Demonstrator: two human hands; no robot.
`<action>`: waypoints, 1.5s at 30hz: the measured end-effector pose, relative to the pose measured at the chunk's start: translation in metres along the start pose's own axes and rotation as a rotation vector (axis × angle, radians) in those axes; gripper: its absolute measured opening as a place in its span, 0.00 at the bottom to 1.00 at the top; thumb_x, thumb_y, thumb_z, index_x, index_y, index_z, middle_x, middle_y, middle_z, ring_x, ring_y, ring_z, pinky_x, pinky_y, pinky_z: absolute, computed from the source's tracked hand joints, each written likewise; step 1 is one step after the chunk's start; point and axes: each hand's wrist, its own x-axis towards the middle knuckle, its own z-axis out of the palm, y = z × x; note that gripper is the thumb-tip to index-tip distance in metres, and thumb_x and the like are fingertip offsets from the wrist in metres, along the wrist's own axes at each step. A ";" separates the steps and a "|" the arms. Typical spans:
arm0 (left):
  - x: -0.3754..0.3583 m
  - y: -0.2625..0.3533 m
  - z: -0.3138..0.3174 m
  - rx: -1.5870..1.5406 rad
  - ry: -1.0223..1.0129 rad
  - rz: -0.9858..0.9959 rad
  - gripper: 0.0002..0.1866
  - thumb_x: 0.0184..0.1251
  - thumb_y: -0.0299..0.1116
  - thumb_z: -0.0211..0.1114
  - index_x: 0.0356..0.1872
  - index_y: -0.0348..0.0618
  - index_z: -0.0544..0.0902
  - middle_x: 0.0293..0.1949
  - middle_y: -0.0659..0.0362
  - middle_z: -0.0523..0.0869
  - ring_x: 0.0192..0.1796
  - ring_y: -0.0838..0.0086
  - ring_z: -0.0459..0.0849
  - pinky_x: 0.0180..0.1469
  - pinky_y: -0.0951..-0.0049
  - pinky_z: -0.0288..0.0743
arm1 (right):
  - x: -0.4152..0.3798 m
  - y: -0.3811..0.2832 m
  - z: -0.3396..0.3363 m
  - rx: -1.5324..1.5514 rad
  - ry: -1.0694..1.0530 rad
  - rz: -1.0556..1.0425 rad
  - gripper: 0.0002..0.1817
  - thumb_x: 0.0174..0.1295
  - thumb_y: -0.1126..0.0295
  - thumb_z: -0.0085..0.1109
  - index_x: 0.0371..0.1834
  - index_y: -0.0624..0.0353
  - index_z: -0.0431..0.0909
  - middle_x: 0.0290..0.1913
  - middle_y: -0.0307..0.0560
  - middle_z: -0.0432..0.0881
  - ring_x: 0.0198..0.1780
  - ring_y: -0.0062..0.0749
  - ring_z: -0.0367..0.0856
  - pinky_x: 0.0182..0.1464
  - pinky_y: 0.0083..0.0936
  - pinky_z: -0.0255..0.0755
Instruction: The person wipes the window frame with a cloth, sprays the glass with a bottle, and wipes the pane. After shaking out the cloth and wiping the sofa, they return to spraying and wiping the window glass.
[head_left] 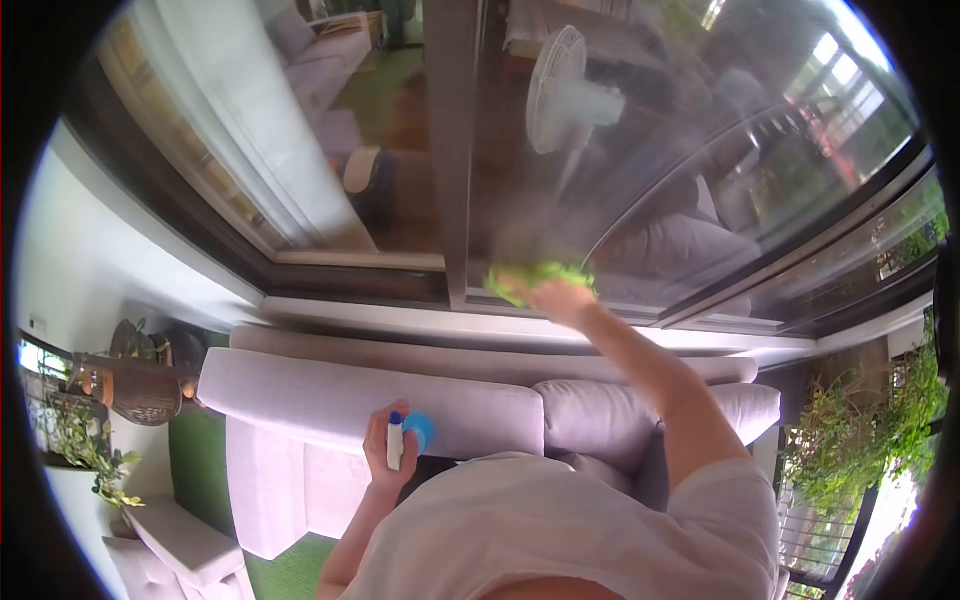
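Note:
My right hand (560, 300) presses a bright green cloth (535, 280) against the lower part of a large window pane (620, 230), just above the sill. That arm is stretched out, and the cloth looks slightly blurred. Low in front of the sofa back, my left hand (385, 442) is wrapped round a spray bottle (415, 430) with a white and dark blue spray head and a blue body. Across the glass run hazy streaks and reflections, with a white fan showing in it.
A light purple-grey sofa (450, 400) stretches between me and the window, with cushions (595, 415) at its right part. The dark window frame (455, 180) divides the panes. Leafy plants (850, 420) stand at the right; a woven basket (148, 395) is at the left.

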 end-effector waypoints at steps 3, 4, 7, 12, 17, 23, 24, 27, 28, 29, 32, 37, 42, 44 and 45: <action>-0.006 0.005 -0.006 -0.003 0.020 -0.028 0.17 0.53 0.22 0.56 0.47 0.37 0.77 0.44 0.48 0.83 0.44 0.55 0.83 0.48 0.65 0.77 | 0.017 0.009 0.129 -0.022 0.286 -0.163 0.34 0.63 0.69 0.48 0.74 0.48 0.53 0.61 0.38 0.73 0.62 0.29 0.70 0.65 0.27 0.65; -0.008 0.006 -0.008 -0.007 0.030 -0.044 0.17 0.53 0.22 0.56 0.46 0.37 0.77 0.43 0.48 0.83 0.43 0.55 0.83 0.48 0.65 0.77 | 0.015 0.017 0.114 -0.049 0.342 -0.191 0.32 0.63 0.68 0.48 0.73 0.48 0.56 0.62 0.38 0.71 0.64 0.29 0.68 0.65 0.26 0.66; -0.010 0.000 -0.004 -0.022 0.085 -0.004 0.16 0.53 0.22 0.56 0.46 0.37 0.77 0.42 0.49 0.83 0.42 0.56 0.83 0.47 0.66 0.76 | -0.040 0.043 -0.083 -0.227 0.313 0.105 0.21 0.60 0.69 0.49 0.59 0.45 0.74 0.50 0.38 0.81 0.59 0.30 0.75 0.61 0.30 0.70; 0.001 -0.006 -0.004 -0.012 0.017 0.003 0.16 0.53 0.22 0.57 0.46 0.38 0.78 0.41 0.50 0.83 0.43 0.57 0.83 0.46 0.66 0.76 | -0.151 0.154 -0.343 -0.751 1.543 0.477 0.26 0.63 0.64 0.53 0.66 0.56 0.68 0.63 0.60 0.71 0.68 0.51 0.64 0.67 0.41 0.58; 0.002 -0.004 -0.003 -0.010 -0.017 -0.046 0.16 0.53 0.24 0.58 0.45 0.38 0.78 0.42 0.50 0.83 0.42 0.57 0.83 0.46 0.66 0.76 | -0.104 0.122 -0.340 -0.800 1.653 0.689 0.29 0.59 0.70 0.54 0.67 0.52 0.67 0.67 0.53 0.67 0.72 0.46 0.60 0.71 0.41 0.50; -0.004 0.003 -0.008 -0.027 0.057 -0.082 0.14 0.54 0.26 0.58 0.44 0.37 0.77 0.44 0.48 0.83 0.43 0.57 0.84 0.47 0.66 0.77 | 0.060 -0.023 -0.050 -0.025 1.027 0.430 0.34 0.49 0.64 0.59 0.66 0.42 0.69 0.58 0.55 0.73 0.57 0.47 0.73 0.54 0.53 0.69; -0.006 0.001 -0.007 -0.025 0.052 -0.086 0.14 0.54 0.26 0.58 0.44 0.37 0.77 0.44 0.48 0.83 0.43 0.57 0.84 0.47 0.66 0.77 | 0.071 -0.050 -0.010 0.187 0.604 0.448 0.34 0.56 0.69 0.52 0.70 0.34 0.64 0.64 0.43 0.72 0.58 0.32 0.76 0.50 0.36 0.76; -0.014 -0.003 -0.008 0.011 0.082 -0.118 0.14 0.55 0.26 0.58 0.44 0.37 0.77 0.45 0.47 0.84 0.45 0.57 0.84 0.49 0.65 0.76 | 0.083 -0.083 0.083 0.373 0.275 0.364 0.33 0.57 0.70 0.52 0.69 0.35 0.64 0.56 0.38 0.76 0.54 0.29 0.75 0.52 0.35 0.73; -0.015 -0.003 -0.007 0.014 0.077 -0.136 0.14 0.55 0.26 0.58 0.44 0.36 0.77 0.45 0.47 0.84 0.46 0.56 0.84 0.50 0.65 0.76 | 0.083 -0.084 0.120 0.262 0.418 0.258 0.34 0.58 0.70 0.52 0.70 0.34 0.62 0.56 0.35 0.76 0.53 0.27 0.75 0.53 0.33 0.71; -0.016 -0.003 -0.006 0.016 0.076 -0.155 0.14 0.55 0.27 0.58 0.44 0.36 0.77 0.45 0.47 0.84 0.47 0.56 0.84 0.50 0.64 0.76 | 0.077 -0.081 0.141 0.144 0.558 0.148 0.35 0.59 0.70 0.52 0.72 0.32 0.60 0.56 0.33 0.76 0.53 0.25 0.75 0.54 0.31 0.70; -0.014 -0.004 -0.006 0.019 0.034 -0.155 0.15 0.55 0.26 0.58 0.46 0.35 0.77 0.46 0.47 0.84 0.47 0.57 0.84 0.50 0.65 0.76 | 0.004 -0.051 0.129 0.143 -0.065 0.220 0.42 0.60 0.70 0.54 0.76 0.29 0.48 0.69 0.31 0.66 0.60 0.24 0.73 0.63 0.29 0.63; -0.003 -0.017 -0.001 -0.058 0.028 -0.143 0.17 0.55 0.26 0.57 0.48 0.34 0.76 0.44 0.49 0.83 0.46 0.60 0.83 0.51 0.66 0.75 | -0.137 0.010 0.249 0.209 0.088 0.481 0.39 0.58 0.79 0.50 0.73 0.29 0.58 0.76 0.29 0.53 0.75 0.29 0.54 0.75 0.39 0.53; 0.010 -0.024 0.004 -0.113 -0.026 -0.096 0.17 0.55 0.25 0.57 0.48 0.35 0.77 0.43 0.50 0.83 0.47 0.62 0.82 0.52 0.67 0.73 | -0.230 0.067 0.142 0.373 0.601 0.781 0.33 0.57 0.84 0.47 0.69 0.49 0.67 0.61 0.53 0.74 0.63 0.43 0.71 0.64 0.45 0.66; 0.017 -0.019 0.006 -0.111 -0.046 -0.090 0.17 0.55 0.26 0.57 0.48 0.35 0.77 0.43 0.50 0.83 0.47 0.62 0.82 0.52 0.67 0.73 | -0.256 0.111 0.050 -0.219 1.072 0.799 0.38 0.53 0.84 0.48 0.73 0.56 0.59 0.67 0.62 0.66 0.66 0.58 0.66 0.67 0.48 0.59; 0.018 -0.017 0.006 -0.091 -0.060 -0.090 0.17 0.55 0.26 0.57 0.48 0.35 0.77 0.43 0.50 0.83 0.47 0.61 0.82 0.52 0.67 0.73 | -0.265 0.126 -0.009 -0.168 1.300 0.883 0.39 0.57 0.78 0.54 0.75 0.56 0.54 0.68 0.65 0.63 0.67 0.58 0.64 0.68 0.46 0.57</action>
